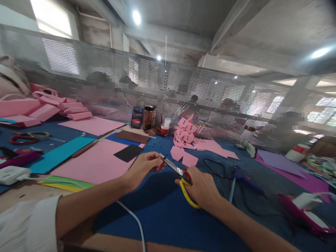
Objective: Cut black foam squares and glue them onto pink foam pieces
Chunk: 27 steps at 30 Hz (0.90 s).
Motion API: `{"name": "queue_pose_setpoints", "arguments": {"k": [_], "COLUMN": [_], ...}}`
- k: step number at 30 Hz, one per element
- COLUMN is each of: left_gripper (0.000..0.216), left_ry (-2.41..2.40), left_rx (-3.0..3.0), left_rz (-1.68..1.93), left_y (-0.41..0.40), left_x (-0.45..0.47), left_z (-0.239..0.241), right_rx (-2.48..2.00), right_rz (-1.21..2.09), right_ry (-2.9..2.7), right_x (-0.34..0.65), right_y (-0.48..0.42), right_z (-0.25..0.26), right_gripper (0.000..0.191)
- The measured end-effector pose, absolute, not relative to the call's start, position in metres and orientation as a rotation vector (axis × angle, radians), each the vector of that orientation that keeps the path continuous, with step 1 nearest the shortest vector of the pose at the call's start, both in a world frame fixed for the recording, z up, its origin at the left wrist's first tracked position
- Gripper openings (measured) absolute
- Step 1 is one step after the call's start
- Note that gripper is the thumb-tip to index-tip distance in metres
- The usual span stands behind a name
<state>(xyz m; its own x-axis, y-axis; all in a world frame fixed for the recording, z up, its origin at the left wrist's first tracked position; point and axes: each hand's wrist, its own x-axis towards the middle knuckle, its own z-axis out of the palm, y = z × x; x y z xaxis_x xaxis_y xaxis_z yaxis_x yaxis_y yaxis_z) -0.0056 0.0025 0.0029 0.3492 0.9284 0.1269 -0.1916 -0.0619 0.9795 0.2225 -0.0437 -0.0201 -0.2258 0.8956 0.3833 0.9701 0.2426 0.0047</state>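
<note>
Scissors [179, 171], handles [187, 196] partly out of sight in the right hand [203, 185].

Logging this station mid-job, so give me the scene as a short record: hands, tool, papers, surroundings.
Right hand: holds scissors by the handles
Left hand: at the blade tips; anything pinched there is too small to tell
Beyond hands: pink paper model with black dots, pink cut piece
Left side: black sheet overlapping large pink sheet
Right side: blue glue gun
Back: perforated screen

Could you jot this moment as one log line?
right hand: gripping scissors | left hand: at blade tips | beyond: pink paper model
</note>
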Motion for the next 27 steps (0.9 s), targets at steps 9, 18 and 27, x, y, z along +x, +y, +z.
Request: {"name": "queue_pose_setpoints", "arguments": {"k": [9,18,27], "left_gripper": [0.008,0.009,0.007], "left_ry": [0.757,0.780,0.769], "left_rx": [1.290,1.288,1.304], "left_rz": [1.068,1.063,1.049], "left_y": [0.0035,0.0034,0.0049], "left_x": [-0.0060,-0.0056,-0.0063], "left_z": [0.0011,0.0032,0.0008], "right_rx": [-1.725,-1.740,-1.738], "right_rz": [-0.329,-0.310,-0.292], "right_ry": [-2.230,-2.258,-2.275], "right_x": [0.2224,0.2222,0.2218], "right_y": [-0.0449,-0.0448,-0.0456], "right_z": [-0.0178,-0.0176,-0.0161], "right_gripper": [0.043,0.044,0.043]}}
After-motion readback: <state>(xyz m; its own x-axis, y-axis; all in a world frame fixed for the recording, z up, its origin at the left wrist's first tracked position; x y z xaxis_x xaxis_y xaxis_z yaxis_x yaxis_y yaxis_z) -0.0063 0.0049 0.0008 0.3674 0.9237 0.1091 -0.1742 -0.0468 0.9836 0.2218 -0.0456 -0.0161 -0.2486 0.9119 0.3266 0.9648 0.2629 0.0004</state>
